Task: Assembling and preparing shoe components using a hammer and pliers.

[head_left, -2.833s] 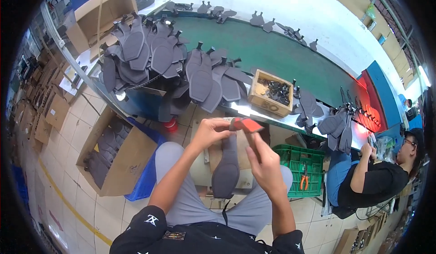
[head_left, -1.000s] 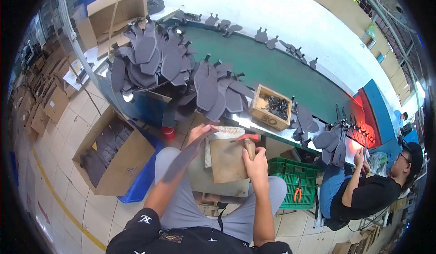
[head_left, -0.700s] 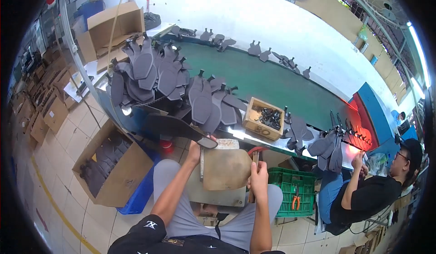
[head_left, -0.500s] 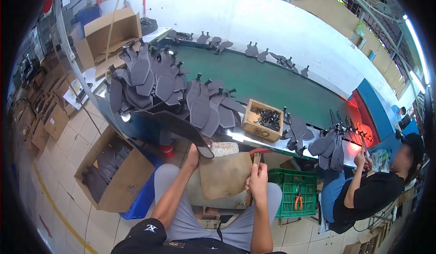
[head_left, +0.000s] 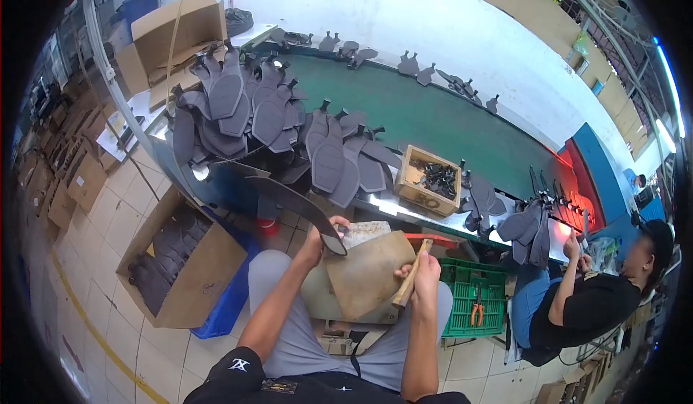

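My left hand (head_left: pixel 316 247) is closed on the near end of a long dark grey shoe sole (head_left: pixel 292 203), which slants up and away toward the bench. In my right hand (head_left: pixel 426 277) is a tool with a pale wooden handle (head_left: pixel 413 274); its working end cannot be made out. Between both hands, over my lap, lies a tan board (head_left: pixel 364 277) with worn edges. A whitish block with a rough, stained top (head_left: pixel 366 232) sits just beyond the board, near my left fingers.
Grey soles with dark straps (head_left: pixel 231 101) are heaped on the bench beside a green conveyor belt (head_left: pixel 404 108). A wooden box (head_left: pixel 429 180) holds small black parts. A carton of soles (head_left: pixel 184 274) stands left; a green crate (head_left: pixel 473 299) and a co-worker (head_left: pixel 592 288) are right.
The wooden-handled tool has tilted from near upright to slanting, and my right hand has shifted slightly right. The tan board has turned a little. My left hand keeps the sole.
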`<state>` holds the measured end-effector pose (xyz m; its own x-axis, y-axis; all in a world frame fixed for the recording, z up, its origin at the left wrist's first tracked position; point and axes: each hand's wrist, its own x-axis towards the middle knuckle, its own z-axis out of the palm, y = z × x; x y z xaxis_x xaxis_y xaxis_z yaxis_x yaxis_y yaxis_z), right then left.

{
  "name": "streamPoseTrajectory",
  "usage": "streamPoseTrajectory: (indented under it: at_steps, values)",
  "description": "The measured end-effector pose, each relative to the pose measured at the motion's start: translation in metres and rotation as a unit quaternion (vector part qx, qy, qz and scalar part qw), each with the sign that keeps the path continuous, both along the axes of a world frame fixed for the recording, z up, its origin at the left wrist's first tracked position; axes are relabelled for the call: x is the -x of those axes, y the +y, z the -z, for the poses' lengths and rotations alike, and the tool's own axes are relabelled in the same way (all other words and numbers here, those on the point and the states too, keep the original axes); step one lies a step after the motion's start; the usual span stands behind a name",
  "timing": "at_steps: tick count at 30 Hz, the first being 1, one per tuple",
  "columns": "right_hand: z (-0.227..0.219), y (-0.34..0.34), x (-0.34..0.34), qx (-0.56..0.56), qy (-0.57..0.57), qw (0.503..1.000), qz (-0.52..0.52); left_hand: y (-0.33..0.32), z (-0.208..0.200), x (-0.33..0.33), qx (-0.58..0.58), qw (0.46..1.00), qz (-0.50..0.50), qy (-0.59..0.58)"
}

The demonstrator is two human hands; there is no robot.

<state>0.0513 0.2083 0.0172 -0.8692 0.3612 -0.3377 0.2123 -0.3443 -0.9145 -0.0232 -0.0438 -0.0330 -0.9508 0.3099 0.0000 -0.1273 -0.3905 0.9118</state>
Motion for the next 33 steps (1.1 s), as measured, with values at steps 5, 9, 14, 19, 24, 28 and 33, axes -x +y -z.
streamPoseTrajectory:
  at_steps: [5,9,14,19,24,28,33]
  values:
    - [0.006,0.003,0.012,0.13,-0.017,0.99,0.044,0.004,-0.039,0.036,0.111,0.972,0.141,0.153]
    - [0.016,-0.001,0.017,0.197,0.045,0.973,0.107,0.013,-0.082,0.036,0.296,0.919,0.234,0.113]
    - [0.008,-0.003,0.017,0.145,0.029,0.989,0.018,0.004,-0.07,0.015,0.238,0.916,0.18,0.268]
    - [-0.015,-0.019,0.004,-0.103,0.073,0.989,-0.075,-0.017,-0.074,-0.019,0.208,0.906,0.157,0.332]
    - [-0.039,-0.024,-0.012,-0.508,0.216,0.829,-0.09,-0.009,-0.094,-0.061,0.196,0.904,0.142,0.353]
    - [-0.043,-0.034,-0.015,-0.588,0.274,0.742,-0.169,-0.003,-0.12,-0.104,0.131,0.952,0.16,0.224]
    - [-0.049,-0.019,-0.02,-0.661,0.249,0.655,-0.267,0.016,-0.149,-0.143,0.053,0.975,0.18,0.115]
